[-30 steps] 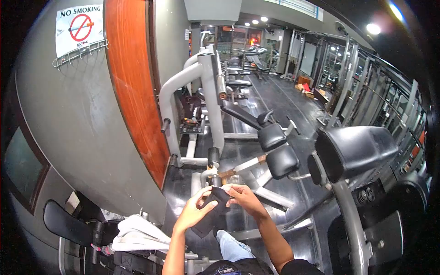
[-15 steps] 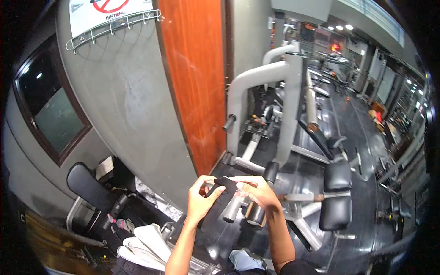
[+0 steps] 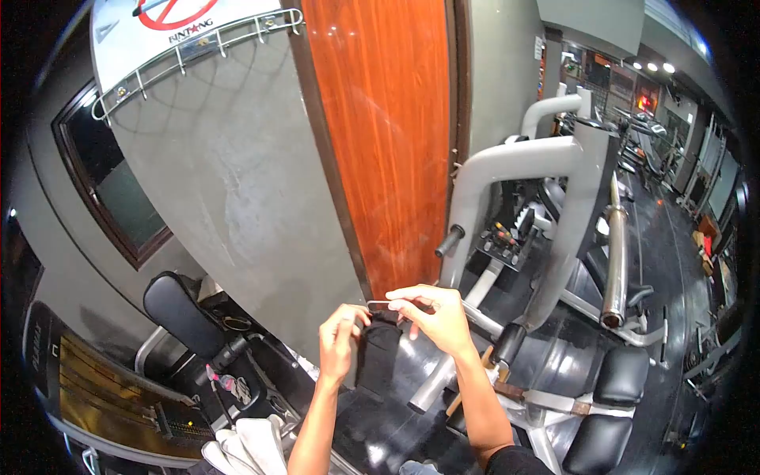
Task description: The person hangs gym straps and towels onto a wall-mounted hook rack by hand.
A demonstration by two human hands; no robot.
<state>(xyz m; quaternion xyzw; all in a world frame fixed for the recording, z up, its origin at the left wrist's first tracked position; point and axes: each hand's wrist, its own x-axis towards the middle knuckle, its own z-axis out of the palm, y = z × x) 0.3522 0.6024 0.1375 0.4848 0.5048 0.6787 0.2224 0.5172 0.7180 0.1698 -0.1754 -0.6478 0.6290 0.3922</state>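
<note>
Left hand (image 3: 336, 344) curled near the top of black cloth (image 3: 378, 352); can't tell if it grips. Cloth hangs below the door (image 3: 388, 142) in view. Thin metal bar (image 3: 377, 302) at its top, pinched in right hand's (image 3: 438, 321) fingertips. Risk: fingertip-only hold, bar could slip or twist, cloth could drop. Containers: tray-like base (image 3: 507, 257), right of door, small coloured bits, too small to name.

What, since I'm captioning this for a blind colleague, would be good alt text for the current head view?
A person's left hand and right hand meet around a dark cloth, the right pinching a thin, pale bar. Around them is a gym: grey wall, orange-brown panel, and a pale-framed exercise machine at right.
</note>
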